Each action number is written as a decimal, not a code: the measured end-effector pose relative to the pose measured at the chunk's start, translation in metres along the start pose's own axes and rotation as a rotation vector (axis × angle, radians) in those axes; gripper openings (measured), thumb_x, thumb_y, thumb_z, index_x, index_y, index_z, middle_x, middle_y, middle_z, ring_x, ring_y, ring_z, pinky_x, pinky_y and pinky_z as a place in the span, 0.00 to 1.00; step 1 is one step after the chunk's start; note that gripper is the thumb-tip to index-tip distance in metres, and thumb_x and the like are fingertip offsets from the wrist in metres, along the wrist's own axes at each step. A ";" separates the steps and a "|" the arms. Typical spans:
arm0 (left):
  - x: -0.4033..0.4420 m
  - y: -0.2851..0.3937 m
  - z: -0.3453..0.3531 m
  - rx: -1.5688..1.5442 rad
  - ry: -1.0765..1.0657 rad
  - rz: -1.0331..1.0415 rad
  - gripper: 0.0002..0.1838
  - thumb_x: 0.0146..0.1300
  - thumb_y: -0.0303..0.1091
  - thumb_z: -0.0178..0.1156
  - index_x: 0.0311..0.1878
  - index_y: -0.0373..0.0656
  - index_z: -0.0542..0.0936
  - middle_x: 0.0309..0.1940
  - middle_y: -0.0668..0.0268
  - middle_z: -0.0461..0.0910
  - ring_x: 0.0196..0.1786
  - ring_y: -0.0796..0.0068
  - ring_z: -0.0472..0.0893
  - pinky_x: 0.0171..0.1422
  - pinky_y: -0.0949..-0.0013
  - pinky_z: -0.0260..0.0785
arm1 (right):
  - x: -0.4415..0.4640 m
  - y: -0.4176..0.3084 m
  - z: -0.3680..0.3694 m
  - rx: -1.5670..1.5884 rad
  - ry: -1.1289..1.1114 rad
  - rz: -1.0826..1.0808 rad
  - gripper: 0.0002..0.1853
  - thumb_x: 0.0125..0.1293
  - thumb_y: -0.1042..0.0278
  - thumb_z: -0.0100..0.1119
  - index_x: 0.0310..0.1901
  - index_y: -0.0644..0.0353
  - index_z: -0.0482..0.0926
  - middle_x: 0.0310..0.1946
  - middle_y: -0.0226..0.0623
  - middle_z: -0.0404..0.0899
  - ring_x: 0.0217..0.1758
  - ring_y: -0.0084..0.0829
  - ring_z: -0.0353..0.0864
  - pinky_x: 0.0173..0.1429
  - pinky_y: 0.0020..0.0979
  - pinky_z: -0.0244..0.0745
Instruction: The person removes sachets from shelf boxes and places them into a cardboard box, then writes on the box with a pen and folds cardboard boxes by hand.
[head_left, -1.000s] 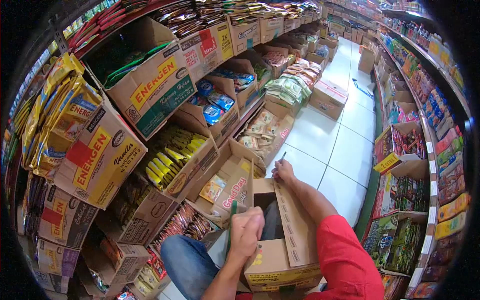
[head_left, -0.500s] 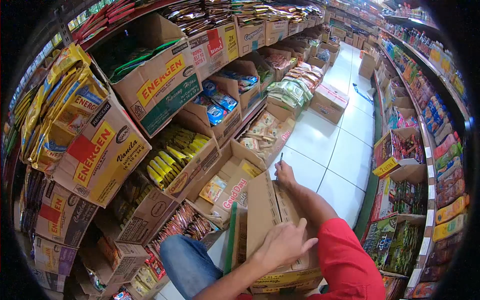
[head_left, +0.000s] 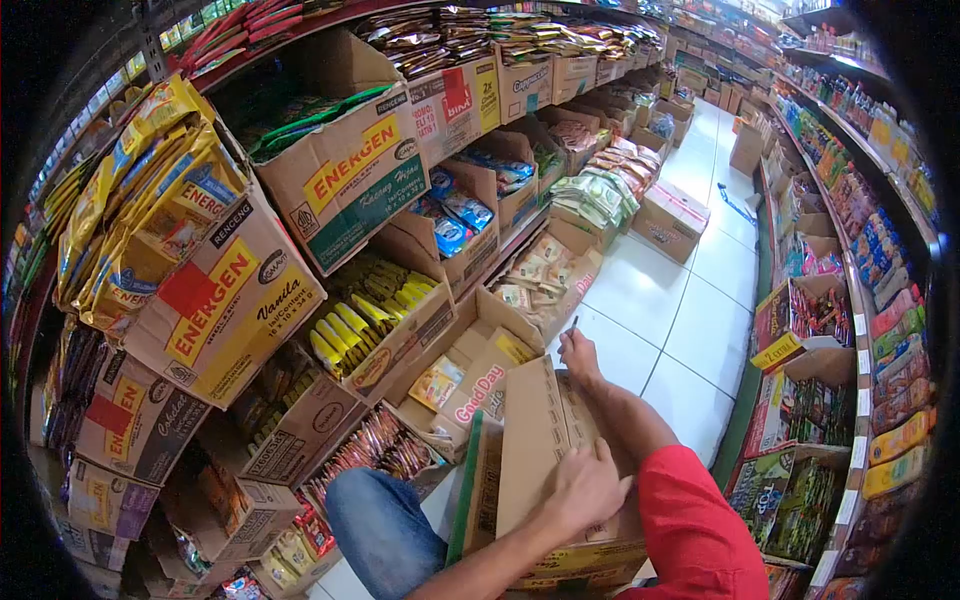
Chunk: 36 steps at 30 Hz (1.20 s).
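A closed cardboard carton (head_left: pixel 535 440) with yellow print on its near side stands before me, tilted in view. My left hand (head_left: pixel 590 487) lies on its top, fingers stretched along the flap seam and thumb apart. Beyond the carton's far edge, my right hand (head_left: pixel 579 354) is closed around a slim dark tool (head_left: pixel 574 324); whether it is a pen or a cutter cannot be made out. Left of the carton is an open box with a green edge (head_left: pixel 470 480). A Good Day box (head_left: pixel 475 385) with a few packets inside sits just past it.
Shelves of opened boxes, such as the Energen Vanila carton (head_left: pixel 225 300), line the left. Another shelf with sachets and pouches (head_left: pixel 820 410) runs along the right. A sealed carton (head_left: pixel 670 220) stands on the white tiled floor (head_left: pixel 640 310). My bent knee (head_left: pixel 385 525) is beside the carton.
My left hand's raised index finger has come down onto the carton's seam. My right hand still grips the slim tool past the far edge. The view has shifted slightly left.
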<state>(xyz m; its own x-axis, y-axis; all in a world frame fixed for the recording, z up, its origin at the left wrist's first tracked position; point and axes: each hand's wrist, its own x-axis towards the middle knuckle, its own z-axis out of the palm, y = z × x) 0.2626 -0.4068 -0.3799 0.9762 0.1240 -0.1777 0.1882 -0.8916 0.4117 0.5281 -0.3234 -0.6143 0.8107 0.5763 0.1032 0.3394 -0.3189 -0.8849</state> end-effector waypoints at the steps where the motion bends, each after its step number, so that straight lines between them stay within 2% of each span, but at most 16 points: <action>1: -0.003 -0.001 -0.001 -0.121 0.114 -0.064 0.42 0.66 0.56 0.56 0.63 0.19 0.65 0.41 0.41 0.83 0.54 0.46 0.80 0.62 0.55 0.68 | -0.001 -0.003 -0.002 0.140 -0.006 0.107 0.13 0.75 0.60 0.51 0.41 0.64 0.74 0.23 0.38 0.81 0.21 0.27 0.78 0.28 0.31 0.74; 2: -0.003 -0.003 -0.004 -0.122 0.115 -0.067 0.42 0.66 0.56 0.56 0.63 0.19 0.65 0.41 0.41 0.83 0.54 0.46 0.80 0.62 0.55 0.68 | 0.000 -0.006 -0.004 0.204 0.015 0.165 0.14 0.76 0.59 0.50 0.42 0.63 0.74 0.24 0.37 0.81 0.21 0.24 0.78 0.26 0.29 0.74; 4: -0.004 -0.007 -0.022 -0.448 0.124 -0.302 0.43 0.61 0.51 0.65 0.70 0.28 0.61 0.46 0.40 0.81 0.53 0.44 0.80 0.61 0.54 0.69 | 0.002 0.000 -0.011 0.210 0.016 0.192 0.14 0.76 0.59 0.50 0.43 0.62 0.74 0.24 0.37 0.82 0.21 0.24 0.78 0.25 0.29 0.74; 5: -0.007 -0.014 -0.019 -0.451 0.128 -0.304 0.43 0.61 0.51 0.65 0.70 0.28 0.61 0.46 0.40 0.81 0.53 0.44 0.80 0.61 0.54 0.69 | 0.003 0.003 -0.016 0.216 0.021 0.220 0.13 0.76 0.58 0.49 0.44 0.62 0.74 0.24 0.37 0.82 0.20 0.25 0.78 0.23 0.29 0.73; 7: -0.013 -0.030 -0.008 -0.691 0.278 -0.144 0.44 0.58 0.46 0.69 0.73 0.39 0.59 0.49 0.42 0.79 0.51 0.45 0.81 0.60 0.53 0.70 | 0.003 0.009 -0.023 0.279 -0.003 0.275 0.14 0.76 0.58 0.49 0.45 0.61 0.73 0.26 0.37 0.82 0.20 0.25 0.78 0.22 0.28 0.73; 8: -0.017 -0.032 -0.006 -0.608 0.294 -0.095 0.45 0.57 0.41 0.70 0.74 0.41 0.58 0.52 0.43 0.77 0.52 0.47 0.81 0.63 0.52 0.70 | 0.002 0.012 -0.026 0.337 -0.015 0.318 0.14 0.76 0.58 0.49 0.46 0.61 0.73 0.28 0.38 0.82 0.20 0.25 0.78 0.22 0.28 0.73; 13: -0.026 -0.036 -0.005 -0.724 0.291 -0.048 0.47 0.60 0.45 0.68 0.76 0.40 0.54 0.60 0.40 0.71 0.59 0.47 0.78 0.68 0.52 0.66 | 0.002 0.010 -0.024 0.479 -0.064 0.377 0.14 0.75 0.58 0.49 0.46 0.63 0.74 0.31 0.40 0.83 0.22 0.26 0.78 0.25 0.28 0.74; 15: -0.024 -0.036 -0.002 -0.732 0.295 -0.047 0.48 0.60 0.47 0.67 0.76 0.39 0.53 0.62 0.38 0.68 0.62 0.45 0.75 0.70 0.52 0.63 | 0.001 0.005 -0.022 0.278 -0.174 0.271 0.13 0.75 0.60 0.49 0.45 0.63 0.75 0.32 0.40 0.83 0.22 0.25 0.78 0.26 0.28 0.75; 17: -0.021 -0.038 0.013 -0.573 0.354 0.075 0.49 0.62 0.49 0.66 0.76 0.35 0.50 0.66 0.36 0.64 0.68 0.41 0.68 0.75 0.53 0.57 | 0.001 0.001 -0.020 0.291 -0.159 0.242 0.13 0.74 0.61 0.49 0.44 0.64 0.76 0.31 0.39 0.83 0.21 0.25 0.77 0.26 0.28 0.75; 20: -0.023 -0.040 0.008 -0.671 0.328 0.161 0.49 0.63 0.50 0.64 0.75 0.33 0.49 0.68 0.35 0.59 0.72 0.38 0.61 0.78 0.53 0.51 | 0.002 -0.002 -0.019 0.257 -0.159 0.223 0.13 0.73 0.61 0.50 0.44 0.64 0.76 0.27 0.39 0.82 0.21 0.25 0.77 0.27 0.28 0.74; 24: -0.024 -0.041 0.010 -0.708 0.355 0.178 0.48 0.64 0.50 0.63 0.75 0.33 0.50 0.69 0.35 0.58 0.73 0.39 0.60 0.78 0.53 0.51 | 0.002 -0.009 -0.015 0.235 -0.167 0.211 0.13 0.73 0.62 0.50 0.43 0.65 0.76 0.27 0.38 0.83 0.22 0.24 0.77 0.28 0.28 0.75; 29: -0.021 -0.041 0.010 -0.707 0.315 0.173 0.48 0.63 0.49 0.63 0.75 0.34 0.48 0.70 0.35 0.56 0.75 0.37 0.55 0.79 0.51 0.48 | 0.002 -0.027 -0.005 -0.111 -0.234 -0.085 0.15 0.73 0.58 0.51 0.41 0.65 0.75 0.24 0.44 0.81 0.28 0.39 0.83 0.36 0.40 0.77; 30: -0.021 -0.041 0.010 -0.706 0.316 0.169 0.48 0.63 0.49 0.63 0.75 0.34 0.48 0.70 0.35 0.56 0.75 0.37 0.55 0.79 0.51 0.48 | 0.002 -0.030 -0.003 -0.109 -0.237 -0.086 0.15 0.73 0.58 0.51 0.41 0.65 0.75 0.24 0.44 0.81 0.28 0.39 0.83 0.36 0.40 0.77; 33: -0.021 -0.041 0.009 -0.723 0.294 0.162 0.49 0.62 0.48 0.63 0.76 0.34 0.48 0.71 0.34 0.55 0.76 0.36 0.53 0.79 0.51 0.47 | 0.010 -0.030 0.005 -0.150 -0.262 0.037 0.15 0.72 0.58 0.51 0.40 0.65 0.75 0.27 0.52 0.81 0.33 0.51 0.83 0.40 0.46 0.77; 35: -0.021 -0.042 0.010 -0.724 0.286 0.154 0.49 0.62 0.48 0.64 0.76 0.34 0.48 0.71 0.34 0.55 0.76 0.36 0.53 0.79 0.50 0.47 | 0.021 -0.008 0.019 -0.409 -0.189 -0.272 0.15 0.71 0.57 0.51 0.40 0.64 0.75 0.30 0.57 0.82 0.37 0.58 0.82 0.43 0.51 0.77; 36: -0.022 -0.042 0.010 -0.724 0.285 0.149 0.49 0.62 0.48 0.64 0.76 0.34 0.48 0.71 0.34 0.55 0.76 0.36 0.53 0.79 0.50 0.47 | 0.020 -0.013 0.021 -0.406 -0.193 -0.271 0.15 0.71 0.57 0.51 0.40 0.64 0.75 0.30 0.57 0.82 0.37 0.58 0.82 0.43 0.51 0.77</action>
<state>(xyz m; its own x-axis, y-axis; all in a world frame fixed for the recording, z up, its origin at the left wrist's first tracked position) 0.2326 -0.3764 -0.4020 0.9680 0.2200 0.1206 -0.0190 -0.4151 0.9096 0.5299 -0.2923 -0.6100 0.5783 0.7946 0.1850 0.7135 -0.3826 -0.5870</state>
